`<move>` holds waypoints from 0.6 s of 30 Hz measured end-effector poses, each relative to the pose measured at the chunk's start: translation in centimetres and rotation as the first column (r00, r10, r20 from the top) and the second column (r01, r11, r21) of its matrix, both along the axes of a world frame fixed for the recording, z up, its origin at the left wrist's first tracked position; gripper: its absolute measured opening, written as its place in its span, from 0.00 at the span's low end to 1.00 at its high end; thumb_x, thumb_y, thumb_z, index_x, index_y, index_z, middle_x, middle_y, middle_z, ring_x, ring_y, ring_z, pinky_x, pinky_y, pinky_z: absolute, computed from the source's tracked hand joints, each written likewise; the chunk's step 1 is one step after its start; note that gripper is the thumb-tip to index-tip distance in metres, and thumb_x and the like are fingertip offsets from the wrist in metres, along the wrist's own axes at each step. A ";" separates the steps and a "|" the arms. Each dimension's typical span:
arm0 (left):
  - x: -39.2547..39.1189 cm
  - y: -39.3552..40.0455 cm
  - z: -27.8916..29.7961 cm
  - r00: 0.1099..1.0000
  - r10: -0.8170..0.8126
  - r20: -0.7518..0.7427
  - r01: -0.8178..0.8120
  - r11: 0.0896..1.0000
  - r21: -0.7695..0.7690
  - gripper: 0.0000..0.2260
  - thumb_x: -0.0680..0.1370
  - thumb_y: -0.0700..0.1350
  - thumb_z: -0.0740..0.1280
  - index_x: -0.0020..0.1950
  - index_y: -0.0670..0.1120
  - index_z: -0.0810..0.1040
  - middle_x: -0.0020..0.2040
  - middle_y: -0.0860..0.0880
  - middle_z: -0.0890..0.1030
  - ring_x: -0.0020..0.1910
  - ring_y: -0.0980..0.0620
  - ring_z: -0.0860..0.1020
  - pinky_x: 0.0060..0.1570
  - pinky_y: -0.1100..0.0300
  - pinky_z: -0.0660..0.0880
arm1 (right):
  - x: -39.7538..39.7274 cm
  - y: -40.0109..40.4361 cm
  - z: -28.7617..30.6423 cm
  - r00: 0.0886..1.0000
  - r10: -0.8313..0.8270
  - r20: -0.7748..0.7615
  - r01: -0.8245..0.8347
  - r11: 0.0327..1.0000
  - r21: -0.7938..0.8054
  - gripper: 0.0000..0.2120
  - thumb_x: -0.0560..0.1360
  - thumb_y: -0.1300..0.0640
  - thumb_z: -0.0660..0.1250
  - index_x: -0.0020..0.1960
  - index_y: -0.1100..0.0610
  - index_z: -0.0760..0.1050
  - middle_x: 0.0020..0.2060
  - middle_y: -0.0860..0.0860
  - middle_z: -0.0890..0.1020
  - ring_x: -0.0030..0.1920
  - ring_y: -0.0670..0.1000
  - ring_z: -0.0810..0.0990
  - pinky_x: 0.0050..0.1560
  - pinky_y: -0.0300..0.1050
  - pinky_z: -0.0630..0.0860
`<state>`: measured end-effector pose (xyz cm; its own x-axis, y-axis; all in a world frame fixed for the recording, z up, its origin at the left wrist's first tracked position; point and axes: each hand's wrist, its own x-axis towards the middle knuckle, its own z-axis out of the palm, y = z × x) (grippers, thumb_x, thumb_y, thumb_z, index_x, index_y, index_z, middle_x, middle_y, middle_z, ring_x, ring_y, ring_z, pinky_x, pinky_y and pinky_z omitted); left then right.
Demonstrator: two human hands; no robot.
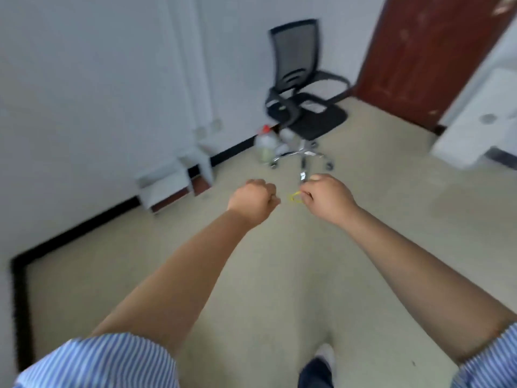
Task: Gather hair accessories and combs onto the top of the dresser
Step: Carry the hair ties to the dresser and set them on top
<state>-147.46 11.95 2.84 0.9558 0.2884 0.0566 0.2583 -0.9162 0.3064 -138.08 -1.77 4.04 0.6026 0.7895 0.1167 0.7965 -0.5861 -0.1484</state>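
Both of my arms reach forward over the beige floor. My right hand point(326, 196) pinches a thin yellow hair band point(295, 198) that hangs to the left of its fingers, and a small silvery clip point(303, 175) sticks up above its thumb. My left hand point(256, 198) is closed in a fist beside it; I cannot see whether anything is inside. No dresser is in view. The picture is blurred by motion.
A black mesh office chair point(305, 88) on wheels stands ahead by the white wall. A plastic jug point(265, 147) with a red cap sits at its base. A small white stool point(173, 180) is at the left wall. A brown door point(428, 51) and white furniture point(481, 119) are at the right.
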 end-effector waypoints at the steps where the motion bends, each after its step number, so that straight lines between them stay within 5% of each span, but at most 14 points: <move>1: 3.6 -1.9 1.1 0.998 -0.053 0.021 0.053 0.998 -0.014 0.13 0.79 0.47 0.61 0.52 0.38 0.77 0.53 0.36 0.78 0.55 0.41 0.75 0.47 0.55 0.71 | 3.0 -2.2 1.2 0.998 -0.053 0.044 0.052 0.998 0.025 0.11 0.77 0.59 0.59 0.50 0.63 0.78 0.50 0.61 0.79 0.55 0.59 0.76 0.50 0.48 0.74; 9: 29.3 -16.5 7.2 0.918 -0.349 0.191 0.345 0.937 0.055 0.11 0.78 0.47 0.63 0.52 0.40 0.78 0.50 0.39 0.80 0.53 0.43 0.76 0.47 0.55 0.72 | 23.4 -19.2 5.5 0.923 -0.291 0.254 0.291 0.956 0.037 0.11 0.77 0.59 0.57 0.53 0.58 0.77 0.51 0.55 0.80 0.57 0.54 0.73 0.54 0.45 0.72; 18: 54.2 -28.1 7.1 0.852 -0.497 0.162 0.497 0.867 0.043 0.11 0.78 0.47 0.62 0.49 0.40 0.78 0.51 0.40 0.80 0.51 0.41 0.76 0.46 0.55 0.73 | 43.9 -35.2 4.8 0.837 -0.535 0.114 0.530 0.845 0.071 0.13 0.78 0.61 0.57 0.47 0.65 0.79 0.46 0.64 0.81 0.50 0.59 0.77 0.50 0.47 0.72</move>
